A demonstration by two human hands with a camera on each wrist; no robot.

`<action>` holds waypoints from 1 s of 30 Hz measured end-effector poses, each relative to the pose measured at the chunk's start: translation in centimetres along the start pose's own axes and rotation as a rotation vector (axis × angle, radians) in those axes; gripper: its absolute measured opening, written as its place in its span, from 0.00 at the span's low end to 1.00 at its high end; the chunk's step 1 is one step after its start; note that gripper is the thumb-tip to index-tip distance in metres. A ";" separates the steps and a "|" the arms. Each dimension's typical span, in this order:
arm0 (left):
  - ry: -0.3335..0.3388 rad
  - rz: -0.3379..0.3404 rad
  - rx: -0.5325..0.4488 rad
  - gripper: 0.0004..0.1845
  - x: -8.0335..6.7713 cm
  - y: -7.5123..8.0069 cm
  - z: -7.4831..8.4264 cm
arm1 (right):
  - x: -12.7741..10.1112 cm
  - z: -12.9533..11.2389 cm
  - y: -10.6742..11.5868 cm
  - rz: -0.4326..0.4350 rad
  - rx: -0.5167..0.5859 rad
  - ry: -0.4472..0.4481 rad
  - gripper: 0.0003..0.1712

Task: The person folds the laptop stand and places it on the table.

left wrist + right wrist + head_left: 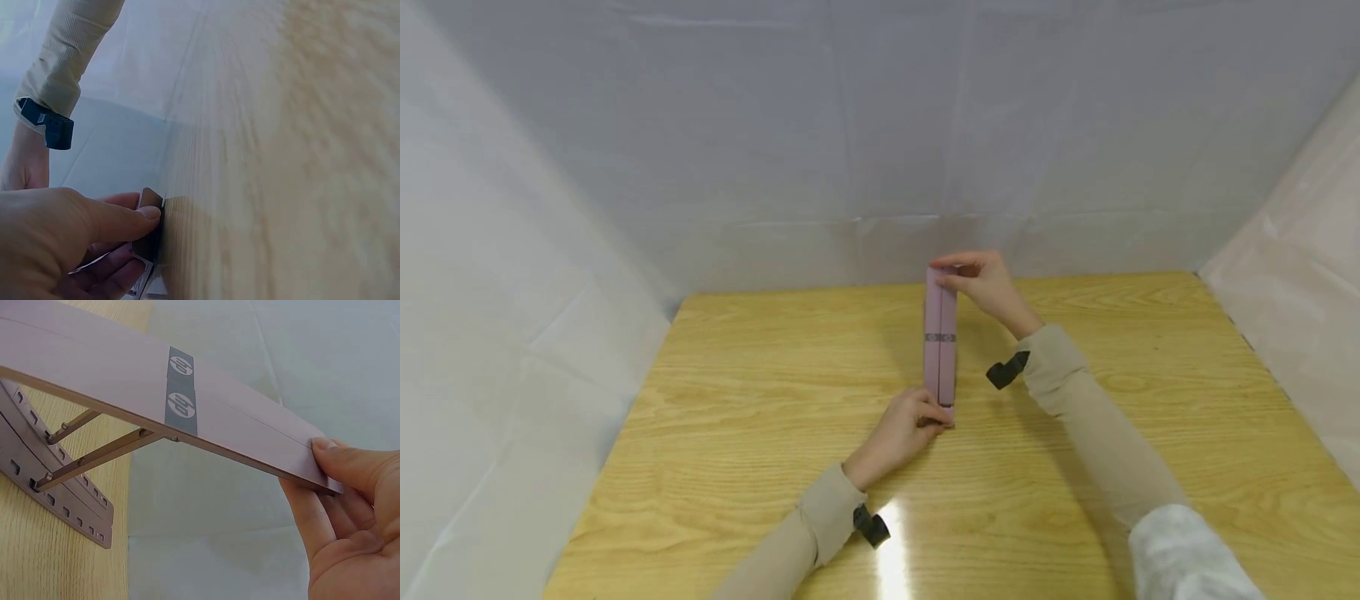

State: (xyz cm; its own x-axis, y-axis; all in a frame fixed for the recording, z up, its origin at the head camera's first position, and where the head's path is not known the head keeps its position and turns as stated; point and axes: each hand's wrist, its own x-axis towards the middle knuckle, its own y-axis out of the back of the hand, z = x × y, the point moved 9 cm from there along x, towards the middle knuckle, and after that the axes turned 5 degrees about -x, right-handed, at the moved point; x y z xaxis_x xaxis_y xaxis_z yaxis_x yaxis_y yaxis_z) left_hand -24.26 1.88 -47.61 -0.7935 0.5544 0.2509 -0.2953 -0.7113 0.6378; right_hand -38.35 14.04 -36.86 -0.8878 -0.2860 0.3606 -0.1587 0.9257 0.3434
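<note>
HP-branded folding stand [932, 367], seen from my remote seat, spans both hands: the left hand [902, 427] pinches its low near end and the right hand [990, 287] pinches its raised far end. Between them, struts [100, 457] run from the top plate [250, 428] down to the slotted base [84, 503], on the wooden tabletop [760, 367]; I cannot tell whether these struts are fully seated. My worry is an uneven lift or push at the far end: that could slip one strut free, letting the plate drop, or twist the stand sideways.
</note>
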 end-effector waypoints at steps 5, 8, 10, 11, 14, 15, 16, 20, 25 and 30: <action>0.002 -0.010 0.000 0.05 0.0 0.1 -0.1 | -0.1 -0.1 0.3 0.005 -0.007 -0.003 0.15; -0.006 -0.015 0.017 0.04 0.1 0.3 -0.1 | -0.2 0.1 0.4 0.013 -0.019 -0.030 0.15; -0.010 -0.020 0.037 0.04 0.1 0.4 -0.1 | -0.2 0.4 0.6 0.018 -0.018 -0.051 0.15; -0.012 -0.021 0.047 0.04 0.1 0.5 -0.1 | -0.3 0.5 0.6 0.022 -0.018 -0.058 0.15; 0.003 -0.031 0.063 0.04 -0.1 0.8 -0.2 | -0.4 0.6 0.8 0.025 -0.013 -0.069 0.15; 0.011 -0.034 0.066 0.04 -0.1 1.0 -0.3 | -0.4 0.7 0.8 0.026 -0.012 -0.070 0.15; 0.017 -0.037 0.062 0.05 -0.2 1.1 -0.4 | -0.5 0.7 0.9 0.028 -0.011 -0.072 0.15; 0.022 -0.045 0.055 0.05 -0.3 1.5 -0.6 | -0.6 0.7 1.1 0.035 -0.009 -0.080 0.16; -0.001 -0.055 0.043 0.06 -0.2 1.8 -0.9 | -0.7 0.6 1.2 0.045 -0.021 -0.081 0.16; 0.003 -0.065 0.030 0.07 -0.3 1.9 -1.4 | -0.9 0.5 1.3 0.057 -0.027 -0.093 0.15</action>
State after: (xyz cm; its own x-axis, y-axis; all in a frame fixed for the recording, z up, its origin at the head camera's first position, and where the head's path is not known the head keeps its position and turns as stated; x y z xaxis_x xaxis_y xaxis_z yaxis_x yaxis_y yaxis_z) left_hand -25.34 -0.20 -47.47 -0.7746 0.5980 0.2059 -0.3307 -0.6605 0.6741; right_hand -38.00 15.61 -37.19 -0.9314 -0.2079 0.2989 -0.0963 0.9324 0.3483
